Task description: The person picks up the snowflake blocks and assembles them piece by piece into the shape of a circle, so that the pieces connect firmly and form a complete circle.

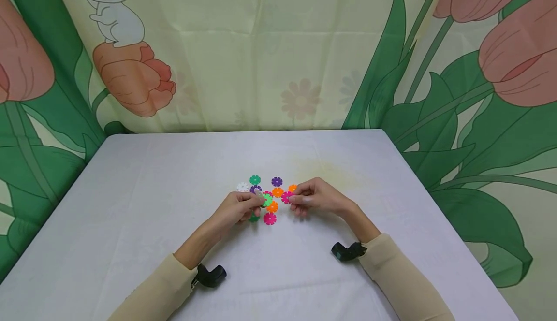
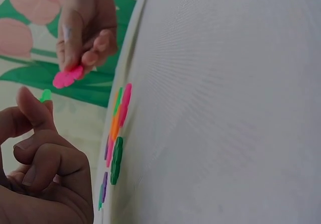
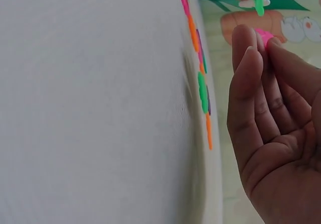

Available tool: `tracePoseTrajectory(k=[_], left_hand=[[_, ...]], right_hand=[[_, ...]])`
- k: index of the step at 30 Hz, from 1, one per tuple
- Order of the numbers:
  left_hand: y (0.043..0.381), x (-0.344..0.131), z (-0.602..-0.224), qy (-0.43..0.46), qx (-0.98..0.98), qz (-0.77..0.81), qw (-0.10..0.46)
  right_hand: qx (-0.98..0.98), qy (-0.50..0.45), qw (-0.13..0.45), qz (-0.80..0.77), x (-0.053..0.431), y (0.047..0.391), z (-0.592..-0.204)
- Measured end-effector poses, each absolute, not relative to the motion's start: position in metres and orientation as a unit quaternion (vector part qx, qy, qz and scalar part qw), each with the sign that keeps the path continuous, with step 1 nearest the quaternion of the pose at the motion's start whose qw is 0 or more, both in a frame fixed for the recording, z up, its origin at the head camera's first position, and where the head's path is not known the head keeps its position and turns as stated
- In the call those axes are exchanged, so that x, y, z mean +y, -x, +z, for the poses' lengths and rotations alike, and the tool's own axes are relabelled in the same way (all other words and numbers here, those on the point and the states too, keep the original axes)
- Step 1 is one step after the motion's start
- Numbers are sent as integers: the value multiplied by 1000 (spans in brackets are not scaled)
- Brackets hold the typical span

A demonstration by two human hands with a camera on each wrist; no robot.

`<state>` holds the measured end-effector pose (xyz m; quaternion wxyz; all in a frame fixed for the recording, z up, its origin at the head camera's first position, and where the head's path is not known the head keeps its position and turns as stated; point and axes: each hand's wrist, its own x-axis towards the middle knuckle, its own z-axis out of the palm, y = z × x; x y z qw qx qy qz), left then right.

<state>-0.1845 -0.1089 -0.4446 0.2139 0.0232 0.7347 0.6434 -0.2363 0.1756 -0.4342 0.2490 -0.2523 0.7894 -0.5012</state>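
Note:
My left hand pinches a bright green snowflake disc, a small flat notched building piece, between thumb and fingertips. In the right wrist view a white piece crosses that green disc at an angle. Facing it, my right hand pinches a pink snowflake disc by its edge, with the other fingers loosely bent. Both held discs are above the table, a short gap apart. Behind and below them more discs lie flat, among them an orange disc and another pink disc, partly hidden by the hands.
Toward the back of the group lie a teal disc, a purple disc and a white disc. A white cloth covers the table. Behind it hangs a printed curtain. Black cameras sit at both wrists.

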Motion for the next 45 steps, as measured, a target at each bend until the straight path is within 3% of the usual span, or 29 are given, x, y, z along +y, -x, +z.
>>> tracePoseTrajectory(k=[24,45], left_hand=[[183,-108,-445,-24,710,668,221],[183,-109,-445,-38,706,674,214]], right_hand=[[794,290,181,-503,155,223,-433],[801,261,115,-526,145,217,-438]])
